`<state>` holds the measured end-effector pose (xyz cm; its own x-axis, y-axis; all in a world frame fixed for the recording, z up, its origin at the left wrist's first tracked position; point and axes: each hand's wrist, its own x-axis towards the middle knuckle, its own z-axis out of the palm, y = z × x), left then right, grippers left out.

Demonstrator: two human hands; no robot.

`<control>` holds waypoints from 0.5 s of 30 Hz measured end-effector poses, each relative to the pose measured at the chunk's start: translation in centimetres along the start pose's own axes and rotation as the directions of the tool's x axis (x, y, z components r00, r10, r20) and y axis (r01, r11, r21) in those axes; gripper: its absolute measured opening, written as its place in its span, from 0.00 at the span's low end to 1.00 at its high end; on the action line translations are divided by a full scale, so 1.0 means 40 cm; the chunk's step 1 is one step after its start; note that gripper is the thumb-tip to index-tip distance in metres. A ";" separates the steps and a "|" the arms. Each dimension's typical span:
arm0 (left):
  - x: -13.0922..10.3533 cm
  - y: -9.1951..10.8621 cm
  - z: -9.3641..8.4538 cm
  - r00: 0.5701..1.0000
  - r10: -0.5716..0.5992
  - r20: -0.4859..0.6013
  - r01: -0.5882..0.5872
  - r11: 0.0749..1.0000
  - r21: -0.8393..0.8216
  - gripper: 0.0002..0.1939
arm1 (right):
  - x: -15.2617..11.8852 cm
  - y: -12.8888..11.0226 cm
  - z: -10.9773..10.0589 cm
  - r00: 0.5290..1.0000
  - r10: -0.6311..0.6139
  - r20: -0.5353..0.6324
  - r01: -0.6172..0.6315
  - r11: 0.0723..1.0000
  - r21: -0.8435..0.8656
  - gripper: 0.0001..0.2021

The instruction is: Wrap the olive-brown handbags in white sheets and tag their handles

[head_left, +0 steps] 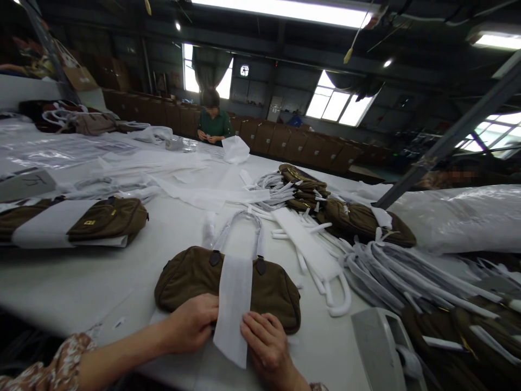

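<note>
A brown handbag [185, 277] lies on the white table before me, its handles [243, 217] wrapped in clear plastic and pointing away. Across its middle runs a strip of white foam sheet [233, 304], with the loose end hanging over the near side. My left hand [190, 324] is closed at the strip's left edge, fingers curled and their tips partly hidden against the bag. On the right edge of the strip, the fingers of my right hand [266, 345] are pressed together; its thumb is hidden.
To the left lies another brown bag [118, 217] with a foam band. A grey tape dispenser [382, 342] stands at right, beside piled brown bags [443, 336] with wrapped handles. Foam sheets [195, 193] cover the middle. A person in green [215, 122] works across the table.
</note>
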<state>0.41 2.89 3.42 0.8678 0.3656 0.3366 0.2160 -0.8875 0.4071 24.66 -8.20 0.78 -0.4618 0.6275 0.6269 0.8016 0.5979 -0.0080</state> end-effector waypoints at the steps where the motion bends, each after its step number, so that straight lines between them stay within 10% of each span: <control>1: 0.002 0.008 -0.016 0.988 -0.088 -0.126 0.077 0.993 -0.088 0.13 | -0.005 0.002 0.005 1.000 -0.004 -0.003 0.004 1.000 -0.008 0.16; 4: 0.020 0.035 -0.035 0.935 -0.203 -0.292 0.166 0.975 -0.145 0.15 | -0.021 -0.001 0.017 1.000 -0.018 0.022 0.019 0.999 -0.026 0.17; 10: 0.026 0.038 0.055 0.985 0.061 0.160 -0.119 0.916 0.383 0.29 | 0.009 -0.012 -0.017 0.982 0.138 0.132 -0.157 0.977 0.147 0.24; 15: -0.003 0.011 0.098 0.982 0.065 0.178 -0.143 0.873 0.465 0.35 | 0.116 0.121 -0.008 0.845 0.527 0.093 -0.535 0.837 0.115 0.20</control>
<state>2.18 1.35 0.23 0.9458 0.2510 0.2060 0.2733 -0.9579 -0.0876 26.52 -2.53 3.90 -0.0030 0.8917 0.4527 0.8742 0.2221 -0.4318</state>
